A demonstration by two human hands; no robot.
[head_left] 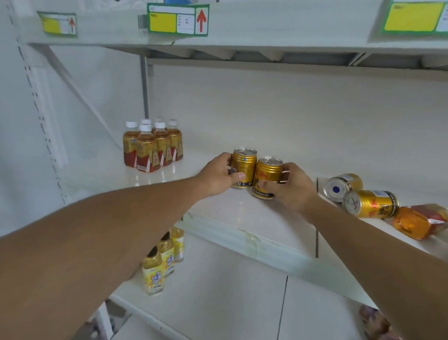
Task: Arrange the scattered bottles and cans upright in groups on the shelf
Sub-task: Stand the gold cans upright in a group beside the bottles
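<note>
Two gold cans stand upright side by side on the white shelf (254,217). My left hand (218,176) grips the left gold can (243,165). My right hand (292,187) grips the right gold can (267,173), which leans slightly. Several amber tea bottles (152,147) with white caps stand grouped at the shelf's back left. To the right, two gold cans lie on their sides: one (341,186) behind, one (370,203) in front. An amber bottle (421,221) lies flat at the far right.
An upper shelf (249,34) with yellow price tags hangs overhead. On the lower shelf (225,285), three yellow-labelled bottles (160,259) stand below my left forearm. A perforated upright post (38,115) borders the left side.
</note>
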